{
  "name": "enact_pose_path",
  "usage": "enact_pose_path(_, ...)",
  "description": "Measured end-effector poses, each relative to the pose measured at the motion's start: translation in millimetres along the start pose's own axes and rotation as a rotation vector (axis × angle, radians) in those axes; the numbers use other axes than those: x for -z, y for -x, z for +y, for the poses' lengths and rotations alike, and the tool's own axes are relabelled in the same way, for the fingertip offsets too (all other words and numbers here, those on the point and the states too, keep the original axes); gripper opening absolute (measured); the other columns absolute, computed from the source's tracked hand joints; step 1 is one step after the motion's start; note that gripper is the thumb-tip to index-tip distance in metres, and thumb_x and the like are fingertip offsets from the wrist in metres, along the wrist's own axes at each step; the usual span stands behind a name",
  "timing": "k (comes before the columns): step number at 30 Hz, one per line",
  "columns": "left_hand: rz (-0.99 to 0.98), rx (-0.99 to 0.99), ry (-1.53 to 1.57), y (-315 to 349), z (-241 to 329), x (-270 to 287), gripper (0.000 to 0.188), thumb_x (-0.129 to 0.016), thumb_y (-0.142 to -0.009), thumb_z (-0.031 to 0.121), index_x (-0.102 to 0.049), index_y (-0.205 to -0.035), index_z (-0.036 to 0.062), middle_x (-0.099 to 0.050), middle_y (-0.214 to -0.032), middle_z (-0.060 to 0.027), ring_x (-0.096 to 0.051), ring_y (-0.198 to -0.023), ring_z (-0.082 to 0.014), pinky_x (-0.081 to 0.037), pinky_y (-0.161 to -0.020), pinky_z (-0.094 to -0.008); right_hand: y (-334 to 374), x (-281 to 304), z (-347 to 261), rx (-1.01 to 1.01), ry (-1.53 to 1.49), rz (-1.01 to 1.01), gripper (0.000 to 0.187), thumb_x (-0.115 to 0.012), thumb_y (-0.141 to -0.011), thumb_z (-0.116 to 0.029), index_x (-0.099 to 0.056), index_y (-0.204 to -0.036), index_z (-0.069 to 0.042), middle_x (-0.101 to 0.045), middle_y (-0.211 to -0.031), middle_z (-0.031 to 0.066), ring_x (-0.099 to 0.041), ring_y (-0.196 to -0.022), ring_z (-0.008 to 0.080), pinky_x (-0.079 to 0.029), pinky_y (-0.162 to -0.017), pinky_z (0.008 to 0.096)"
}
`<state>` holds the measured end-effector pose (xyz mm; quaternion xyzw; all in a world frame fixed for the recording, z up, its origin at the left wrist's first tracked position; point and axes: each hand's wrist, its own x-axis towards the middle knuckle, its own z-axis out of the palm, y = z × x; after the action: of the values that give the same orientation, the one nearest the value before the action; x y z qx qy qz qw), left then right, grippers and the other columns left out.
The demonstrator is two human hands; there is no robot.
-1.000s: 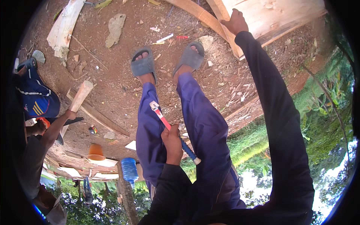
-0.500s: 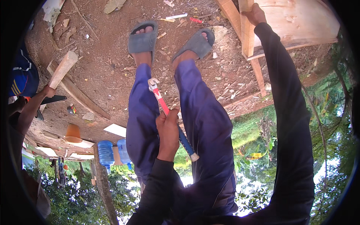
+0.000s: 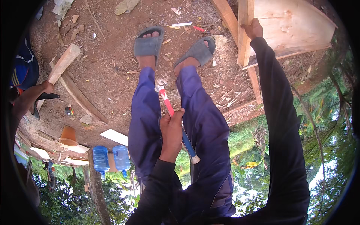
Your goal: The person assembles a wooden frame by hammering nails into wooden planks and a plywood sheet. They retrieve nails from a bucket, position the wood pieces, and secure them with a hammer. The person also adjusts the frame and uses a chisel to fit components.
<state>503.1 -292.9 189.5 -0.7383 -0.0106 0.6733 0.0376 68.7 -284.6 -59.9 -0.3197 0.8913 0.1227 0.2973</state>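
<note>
My left hand [image 3: 171, 133] is closed round the shaft of a claw hammer [image 3: 167, 102], held between my knees. Its metal head points away from me, the shaft is red, and a blue grip comes out below my fist. At the far right, my right hand [image 3: 253, 29] grips the edge of a wooden beam [image 3: 245, 48]. That beam borders a pale wooden panel [image 3: 292, 24], and the two look joined as one piece. Some of my right fingers are hidden behind the beam.
At the left, another person's hand [image 3: 47, 87] holds a wooden block [image 3: 64, 63] beside a long curved plank [image 3: 82, 98]. A tape measure [image 3: 69, 110], an orange bucket [image 3: 69, 135] and blue water jugs [image 3: 100, 159] are nearby. My sandalled feet stand on dirt strewn with wood chips.
The view has shifted slightly, so the panel and my feet appear lower. Both hands keep their holds on the hammer and the beam. The other person still holds the block.
</note>
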Motion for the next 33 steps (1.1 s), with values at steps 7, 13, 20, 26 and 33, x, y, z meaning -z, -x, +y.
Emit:
enact_pose_path(7, -0.013, -0.006, -0.048, -2, -1, 2, 0.031, -0.068, -0.092, 0.015, -0.050, -0.067, 0.0132, -0.040, -0.062, 0.0098, -0.035, -0.056, -0.0017, -0.027, -0.052, -0.0250, 47, 24, -15, -0.012, -0.041, 0.065, 0.052, -0.082, -0.075, -0.031, -0.055, -0.102, 0.004, -0.068, -0.100, 0.0302, -0.067, -0.096, 0.0451, -0.053, -0.084, 0.0468)
enact_pose_path(13, 0.044, 0.038, -0.028, 0, -9, -1, 0.028, -0.069, -0.091, 0.015, -0.051, -0.069, 0.0130, -0.044, -0.064, 0.0072, -0.036, -0.055, -0.0031, -0.027, -0.053, -0.0250, 105, 14, -91, -0.029, -0.106, 0.000, 0.044, -0.077, -0.078, -0.026, -0.055, -0.101, 0.004, -0.068, -0.095, 0.0318, -0.067, -0.093, 0.0477, -0.054, -0.084, 0.0497)
enact_pose_path(20, 0.029, -0.037, -0.160, -3, -2, -5, 0.027, -0.068, -0.091, 0.016, -0.052, -0.069, 0.0128, -0.044, -0.063, 0.0077, -0.037, -0.055, -0.0033, -0.028, -0.051, -0.0258, 133, -44, -154, 0.000, -0.258, 0.027, 0.036, -0.070, -0.083, -0.023, -0.053, -0.103, 0.001, -0.068, -0.086, 0.0264, -0.068, -0.084, 0.0451, -0.054, -0.075, 0.0516)
enact_pose_path(26, 0.051, -0.077, -0.101, 1, 7, -9, 0.020, -0.064, -0.091, 0.014, -0.055, -0.074, 0.0119, -0.043, -0.063, 0.0071, -0.038, -0.055, -0.0044, -0.029, -0.052, -0.0254, 176, -38, -188, 0.167, -0.481, 0.112, 0.049, -0.073, -0.078, -0.018, -0.051, -0.118, 0.000, -0.063, -0.108, 0.0240, -0.062, -0.101, 0.0411, -0.050, -0.085, 0.0482)
enact_pose_path(33, 0.040, -0.161, -0.155, -5, 3, -3, 0.017, -0.064, -0.090, 0.016, -0.056, -0.075, 0.0114, -0.044, -0.065, 0.0065, -0.039, -0.057, -0.0055, -0.029, -0.053, -0.0262, 291, -27, -179, 0.042, -0.587, -0.170, 0.059, -0.072, -0.079, -0.018, -0.045, -0.128, 0.000, -0.055, -0.121, 0.0258, -0.055, -0.112, 0.0444, -0.047, -0.093, 0.0509)
